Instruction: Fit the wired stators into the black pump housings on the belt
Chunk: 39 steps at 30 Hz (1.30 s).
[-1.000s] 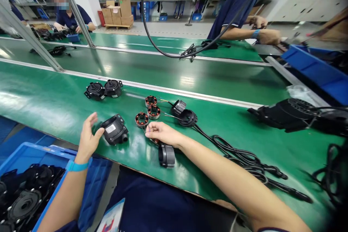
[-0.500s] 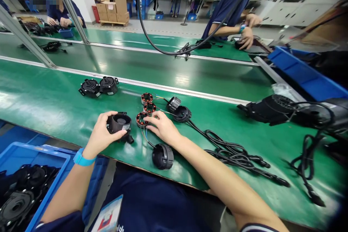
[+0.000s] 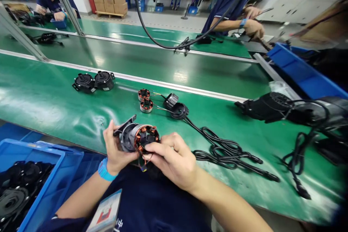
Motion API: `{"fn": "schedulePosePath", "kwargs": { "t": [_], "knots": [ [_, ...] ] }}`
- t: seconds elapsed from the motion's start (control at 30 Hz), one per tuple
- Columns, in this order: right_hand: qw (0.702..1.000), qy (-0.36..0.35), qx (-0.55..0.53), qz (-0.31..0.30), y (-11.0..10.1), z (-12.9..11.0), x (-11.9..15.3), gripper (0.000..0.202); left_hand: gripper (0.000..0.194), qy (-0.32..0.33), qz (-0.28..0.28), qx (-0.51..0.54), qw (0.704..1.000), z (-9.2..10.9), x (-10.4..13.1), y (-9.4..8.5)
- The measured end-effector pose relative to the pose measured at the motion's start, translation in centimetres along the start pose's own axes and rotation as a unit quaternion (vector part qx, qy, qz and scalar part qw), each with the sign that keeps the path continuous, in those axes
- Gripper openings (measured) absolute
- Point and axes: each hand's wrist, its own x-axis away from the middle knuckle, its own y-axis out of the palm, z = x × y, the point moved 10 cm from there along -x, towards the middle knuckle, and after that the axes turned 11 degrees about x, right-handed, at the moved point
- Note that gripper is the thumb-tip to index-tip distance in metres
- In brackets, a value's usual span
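My left hand [image 3: 116, 152] holds a black round housing [image 3: 126, 136], tilted on its side above the table's front edge. Against the housing's open mouth, my right hand [image 3: 176, 159] grips a ring-shaped stator [image 3: 146, 137] with copper windings. Thin wires hang below it, and the black part under them is mostly hidden. Behind my hands, two more copper-wound stators [image 3: 144, 94] lie on the green table, wired to a ribbed black cap [image 3: 172, 100] and a round black cap [image 3: 179, 110].
Two finished-looking black housings [image 3: 103, 80] sit at the back left. Coiled black cables [image 3: 217, 148] lie to the right, near larger black units [image 3: 268, 107]. A blue bin [image 3: 61, 168] of black parts stands at lower left. People work across the table.
The housing has been lifted and tilted in my left hand. My right hand has picked up the nearest stator and brought it left to the housing; its cap has left the table spot.
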Motion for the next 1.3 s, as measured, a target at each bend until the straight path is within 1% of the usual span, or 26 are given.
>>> {"fn": "schedulePosePath", "kwargs": {
  "t": [0.07, 0.1, 0.2, 0.27, 0.4, 0.47, 0.57, 0.6, 0.67, 0.73, 0.83, 0.87, 0.9, 0.97, 1.13, 1.17, 1.23, 1.3],
  "knots": [
    [1.000, 0.009, -0.001, -0.027, 1.0, 0.0, -0.1, 0.017, 0.123, 0.016, -0.031, 0.004, 0.999, 0.7, 0.3, 1.4],
    [0.999, 0.014, -0.001, -0.041, 1.6, 0.1, 0.0, 0.019, 0.119, 0.024, -0.044, 0.002, 0.999, 0.9, 0.4, 1.8],
    [0.998, 0.028, 0.007, -0.058, 2.8, 0.6, 0.1, 0.023, 0.106, 0.045, -0.058, 0.002, 0.997, 1.4, 0.5, 2.0],
    [0.998, 0.037, 0.033, -0.047, 2.9, 0.6, 0.2, 0.021, 0.101, 0.040, -0.065, 0.026, 0.997, 1.4, 0.4, 2.0],
    [0.995, 0.053, 0.078, -0.015, 2.0, 0.5, 0.2, 0.017, 0.098, 0.010, -0.067, 0.051, 0.996, 1.1, 0.5, 2.1],
    [0.996, 0.068, 0.046, -0.026, 2.1, 0.8, 0.4, 0.016, 0.096, 0.023, -0.069, 0.051, 0.996, 1.5, 0.5, 2.1],
    [0.994, 0.084, -0.010, -0.063, 3.0, 1.3, 1.1, 0.015, 0.091, 0.055, -0.074, 0.055, 0.994, 2.2, 0.4, 2.2],
    [0.994, 0.087, -0.007, -0.061, 3.0, 1.4, 1.3, 0.015, 0.091, 0.064, -0.074, 0.056, 0.994, 2.4, 0.4, 2.2],
    [0.995, 0.089, 0.023, -0.036, 2.9, 1.4, 1.7, 0.016, 0.091, 0.073, -0.075, 0.060, 0.993, 2.4, 0.3, 2.2],
    [0.994, 0.095, 0.041, -0.019, 2.9, 1.3, 1.9, 0.027, 0.092, 0.075, -0.080, 0.071, 0.991, 2.2, 0.4, 2.2],
    [0.992, 0.113, 0.055, -0.022, 3.1, 1.6, 2.0, 0.060, 0.091, 0.071, -0.088, 0.093, 0.989, 1.8, 0.4, 2.1],
    [0.991, 0.113, 0.068, -0.019, 3.1, 1.6, 1.9, 0.065, 0.090, 0.066, -0.087, 0.096, 0.989, 1.7, 0.4, 2.0],
    [0.991, 0.111, 0.080, -0.015, 2.9, 1.6, 1.8, 0.067, 0.090, 0.061, -0.083, 0.097, 0.990, 1.6, 0.4, 1.9],
    [0.992, 0.101, 0.079, -0.020, 2.9, 1.6, 1.5, 0.063, 0.090, 0.053, -0.079, 0.094, 0.991, 1.5, 0.2, 1.8],
    [0.988, 0.106, -0.015, -0.107, 4.6, 2.9, 1.7, 0.055, 0.095, 0.045, -0.094, 0.106, 0.989, 1.1, 0.3, 2.0],
    [0.987, 0.107, -0.016, -0.116, 4.9, 3.2, 1.9, 0.060, 0.095, 0.033, -0.093, 0.113, 0.989, 0.7, 0.4, 2.0],
    [0.984, 0.103, -0.009, -0.143, 5.4, 3.3, 2.3, 0.079, 0.097, -0.007, -0.084, 0.126, 0.988, 0.1, 0.3, 2.2],
    [0.980, 0.097, -0.011, -0.171, 5.8, 2.9, 2.7, 0.097, 0.100, -0.037, -0.066, 0.136, 0.988, 0.1, -0.3, 2.3]
  ]
}}
